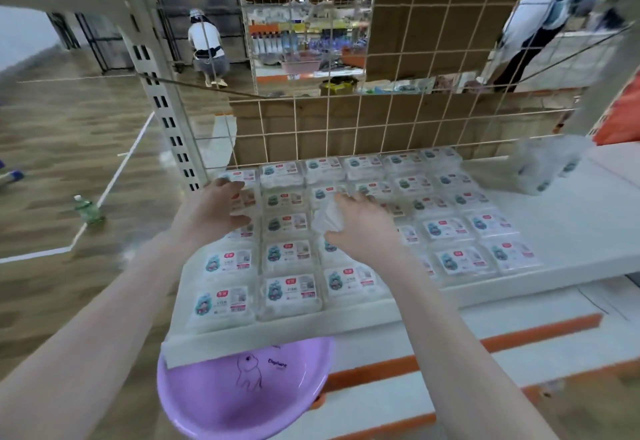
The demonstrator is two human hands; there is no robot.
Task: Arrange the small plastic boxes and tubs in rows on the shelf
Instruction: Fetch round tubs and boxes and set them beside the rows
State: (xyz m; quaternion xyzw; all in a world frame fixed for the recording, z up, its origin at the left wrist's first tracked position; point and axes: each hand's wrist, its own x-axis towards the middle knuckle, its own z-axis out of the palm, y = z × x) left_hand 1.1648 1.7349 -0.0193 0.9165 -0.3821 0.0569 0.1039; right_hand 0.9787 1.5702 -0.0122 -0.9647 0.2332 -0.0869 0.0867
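Fingers [349,199] on boxed rows [291,256]

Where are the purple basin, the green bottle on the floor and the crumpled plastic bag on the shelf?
purple basin [221,401], head view, inner bowl surface.
green bottle [88,212], head view, its body.
crumpled plastic bag [545,164], head view, its middle.

Both bare forearms reach forward, roughly parallel. The left hand [211,211] is palm down, its fingers loosely bent and its thumb spread to the right. The right hand [363,226] is palm down, its fingers curled round a crumpled clear plastic wrapper [327,218].
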